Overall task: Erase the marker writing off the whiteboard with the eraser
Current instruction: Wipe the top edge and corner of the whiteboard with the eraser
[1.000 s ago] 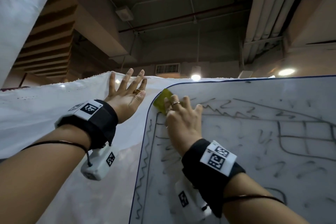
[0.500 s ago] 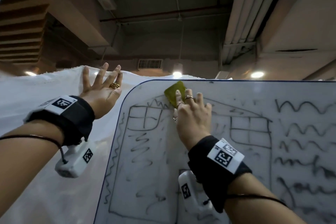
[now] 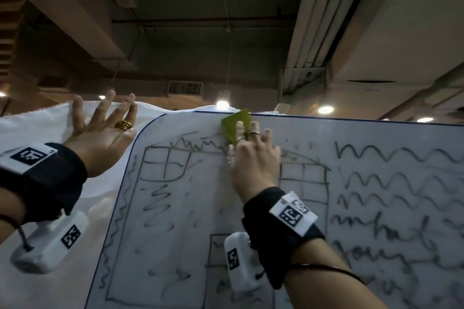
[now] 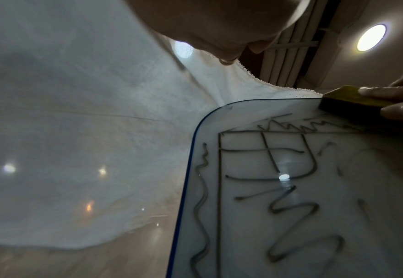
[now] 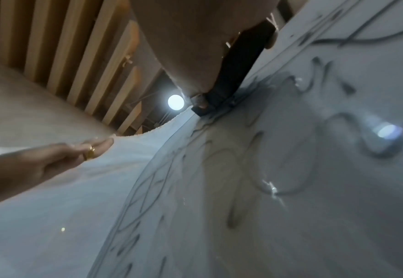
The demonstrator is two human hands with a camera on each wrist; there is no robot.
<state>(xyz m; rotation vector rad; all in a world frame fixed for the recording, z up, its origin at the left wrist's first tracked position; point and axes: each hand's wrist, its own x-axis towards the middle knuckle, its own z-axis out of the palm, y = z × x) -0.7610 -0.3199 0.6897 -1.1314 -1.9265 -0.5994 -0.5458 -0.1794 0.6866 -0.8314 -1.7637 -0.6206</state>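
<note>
The whiteboard [image 3: 364, 138] [image 4: 302, 216] [image 5: 291, 206] has a blue rim and is covered in black marker: a house outline with windows, zigzags and wavy lines. My right hand [image 3: 253, 158] grips the yellow-green eraser [image 3: 234, 128] [image 4: 348, 101] and presses it on the board just under the top rim, over the roof scribble. In the right wrist view the eraser [image 5: 233, 79] shows as a dark block under my palm. My left hand [image 3: 103, 130] [image 5: 60, 159] lies flat with fingers spread on the white cloth [image 3: 37, 128] left of the board, a gold ring on one finger.
The white cloth [image 4: 76, 131] hangs behind and left of the board, its frayed top edge at board height. Above are a dark ceiling with ducts [image 3: 316, 20], pipes and round lamps [image 3: 325, 109]. Wooden slats [image 5: 76, 47] stand at the upper left.
My right hand has slid the eraser right along the board's top rim, away from the top-left corner. The head view has swung right, showing more writing. My left hand stays flat on the cloth.
</note>
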